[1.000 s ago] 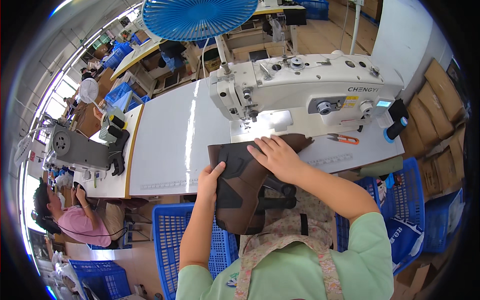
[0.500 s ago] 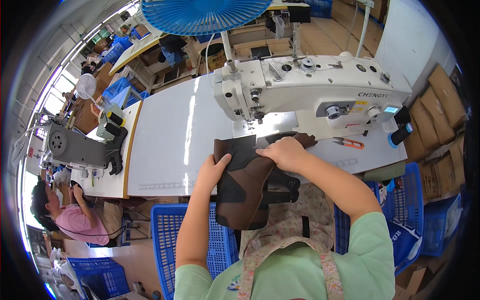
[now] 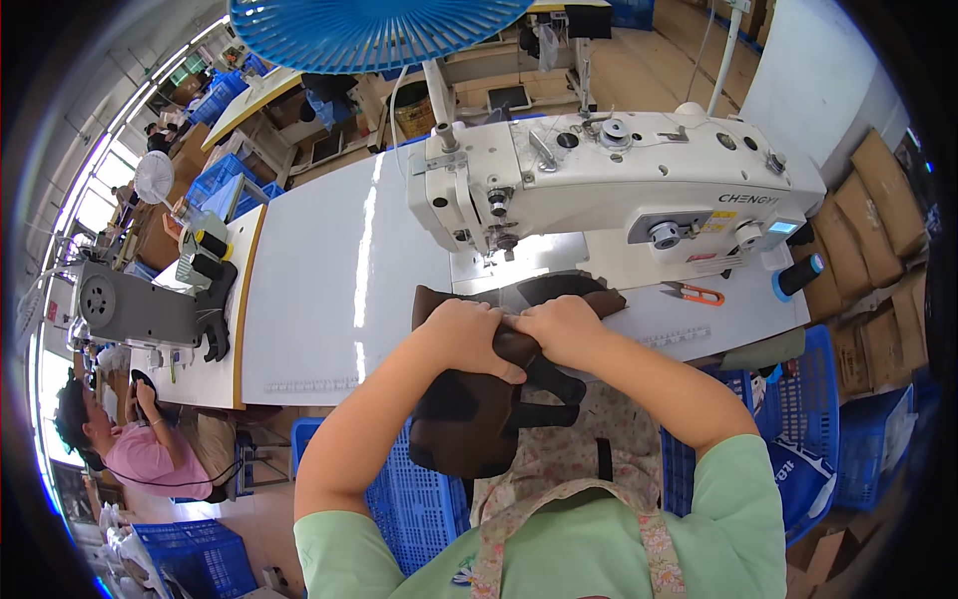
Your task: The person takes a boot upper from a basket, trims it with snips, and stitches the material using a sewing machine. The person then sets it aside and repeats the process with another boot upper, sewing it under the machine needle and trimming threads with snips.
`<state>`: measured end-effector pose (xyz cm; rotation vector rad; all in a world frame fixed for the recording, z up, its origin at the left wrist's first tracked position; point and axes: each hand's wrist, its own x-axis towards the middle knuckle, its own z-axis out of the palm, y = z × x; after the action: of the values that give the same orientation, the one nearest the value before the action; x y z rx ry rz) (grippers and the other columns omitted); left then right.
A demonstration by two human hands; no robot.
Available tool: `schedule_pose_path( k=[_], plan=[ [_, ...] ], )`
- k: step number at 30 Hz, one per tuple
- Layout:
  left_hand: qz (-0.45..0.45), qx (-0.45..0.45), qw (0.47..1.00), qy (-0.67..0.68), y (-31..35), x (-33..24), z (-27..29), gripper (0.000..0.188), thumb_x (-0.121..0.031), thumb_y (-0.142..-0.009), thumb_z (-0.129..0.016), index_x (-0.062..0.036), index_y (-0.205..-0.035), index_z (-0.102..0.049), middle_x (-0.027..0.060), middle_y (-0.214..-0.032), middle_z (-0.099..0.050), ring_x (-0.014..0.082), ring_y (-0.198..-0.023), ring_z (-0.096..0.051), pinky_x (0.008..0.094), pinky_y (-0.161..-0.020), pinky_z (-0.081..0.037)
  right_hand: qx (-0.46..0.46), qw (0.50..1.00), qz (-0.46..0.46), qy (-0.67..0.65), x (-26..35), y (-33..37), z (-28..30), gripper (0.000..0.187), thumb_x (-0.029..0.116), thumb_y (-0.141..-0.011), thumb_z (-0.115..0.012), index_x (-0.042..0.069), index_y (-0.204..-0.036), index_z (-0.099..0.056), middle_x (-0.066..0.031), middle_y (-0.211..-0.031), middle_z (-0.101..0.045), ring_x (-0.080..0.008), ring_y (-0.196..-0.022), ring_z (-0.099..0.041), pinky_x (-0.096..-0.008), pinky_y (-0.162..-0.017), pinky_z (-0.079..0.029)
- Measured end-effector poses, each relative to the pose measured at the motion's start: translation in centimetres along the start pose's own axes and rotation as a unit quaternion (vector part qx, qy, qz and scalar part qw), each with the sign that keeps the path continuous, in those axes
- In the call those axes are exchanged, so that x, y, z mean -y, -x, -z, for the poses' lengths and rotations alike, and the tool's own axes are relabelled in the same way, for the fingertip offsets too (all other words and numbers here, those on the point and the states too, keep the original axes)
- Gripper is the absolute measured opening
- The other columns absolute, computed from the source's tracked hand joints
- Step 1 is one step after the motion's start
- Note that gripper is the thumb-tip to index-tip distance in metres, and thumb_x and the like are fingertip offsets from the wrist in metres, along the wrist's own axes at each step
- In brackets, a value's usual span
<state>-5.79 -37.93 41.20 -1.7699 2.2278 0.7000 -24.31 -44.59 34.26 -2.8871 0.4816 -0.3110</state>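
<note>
A floppy brown and black sewn piece, leather-like with dark strap-like parts, hangs over the front edge of the sewing table. My left hand is closed on its upper part, thumb pointing down to the right. Close beside it, my right hand pinches the same piece, and the fingertips of both hands nearly meet. The cloth between the fingers is partly hidden. Just beyond the hands stands the white sewing machine, its needle area above a shiny metal plate. The piece's far edge lies at the near side of that plate.
Orange-handled thread snips lie right of the piece, near a dark thread cone. A blue fan rises at the back. Blue crates stand below the table. On the left, a person in pink sits by another machine.
My left hand has moved right and up from the piece's left edge to beside my right hand. The piece has sagged and bunched between them. The view has shifted slightly.
</note>
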Motion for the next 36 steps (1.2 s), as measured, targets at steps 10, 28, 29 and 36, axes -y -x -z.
schedule_pose_path(
  k=[10, 28, 29, 36],
  plan=[
    [-0.01, -0.058, 0.998, -0.004, 0.5, -0.2, -0.9, 0.095, -0.07, -0.061, -0.073, 0.0069, -0.116, -0.063, 0.0254, -0.118, -0.063, 0.0393, -0.11, -0.061, 0.0428, -0.098, -0.046, -0.043, 0.999, 0.01, -0.029, 0.0, 0.4, -0.4, 0.035, 0.018, -0.084, -0.058, 0.016, -0.118, -0.065, -0.0057, -0.079, -0.068, -0.0257, -0.073, -0.068, -0.0389, -0.063, -0.054],
    [0.0, -0.089, 0.994, 0.066, -0.8, 1.8, -0.2, 0.074, -0.057, -0.06, -0.079, -0.001, -0.108, -0.068, 0.0189, -0.099, -0.068, 0.0365, -0.096, -0.065, 0.0429, -0.088, -0.049, -0.053, 0.998, 0.002, -0.02, -1.7, -1.7, 0.1, 0.032, 0.018, -0.082, -0.059, 0.019, -0.112, -0.068, -0.0045, -0.074, -0.065, -0.0259, -0.071, -0.067, -0.039, -0.062, -0.053],
    [0.002, -0.092, 0.993, 0.073, -1.0, 1.9, 0.1, 0.074, -0.057, -0.06, -0.079, -0.0014, -0.108, -0.069, 0.0185, -0.098, -0.068, 0.0364, -0.096, -0.065, 0.0428, -0.088, -0.05, -0.058, 0.998, 0.0, -0.018, -1.9, -2.0, 0.1, 0.032, 0.018, -0.081, -0.059, 0.02, -0.112, -0.068, -0.0046, -0.074, -0.065, -0.026, -0.07, -0.067, -0.039, -0.062, -0.053],
    [0.021, -0.07, 0.992, 0.101, -1.9, 2.5, 1.6, 0.073, -0.055, -0.059, -0.079, -0.0026, -0.108, -0.069, 0.0175, -0.095, -0.069, 0.0361, -0.093, -0.065, 0.0427, -0.085, -0.05, -0.053, 0.998, -0.011, -0.024, -3.1, -3.3, 0.2, 0.035, 0.015, -0.079, -0.062, 0.019, -0.113, -0.068, -0.0046, -0.074, -0.066, -0.0259, -0.072, -0.068, -0.0393, -0.06, -0.052]
  ],
)
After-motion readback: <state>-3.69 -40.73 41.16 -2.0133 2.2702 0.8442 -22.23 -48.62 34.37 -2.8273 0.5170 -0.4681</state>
